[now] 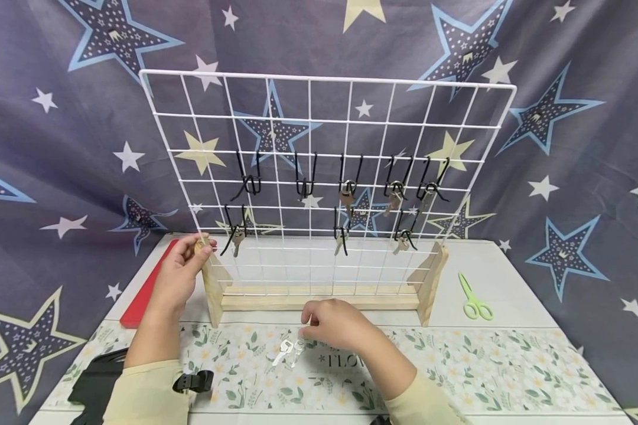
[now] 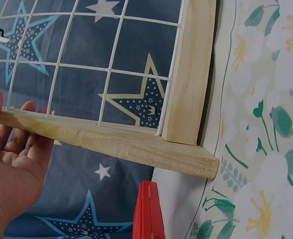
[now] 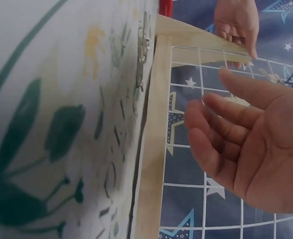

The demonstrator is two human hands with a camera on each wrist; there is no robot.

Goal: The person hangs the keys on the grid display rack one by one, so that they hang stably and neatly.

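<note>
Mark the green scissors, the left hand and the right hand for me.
Green scissors (image 1: 472, 300): head view, where blades meet handles.
Left hand (image 1: 178, 274): head view, middle of the hand.
Right hand (image 3: 259, 149): right wrist view, on the palm.

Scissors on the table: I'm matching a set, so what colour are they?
The scissors are light green; the head view shows them best.

Person's left arm (image 1: 154, 342) reaches forward; left hand (image 1: 179, 271) sits farther out, in a thumb-and-fingers grip. Right arm (image 1: 390, 366) angles inward to the middle; right hand (image 1: 336, 323) hangs nearer the body, fingers loosely bent, palm showing in right wrist view. Both forearms partly bare, hands well apart.
</note>
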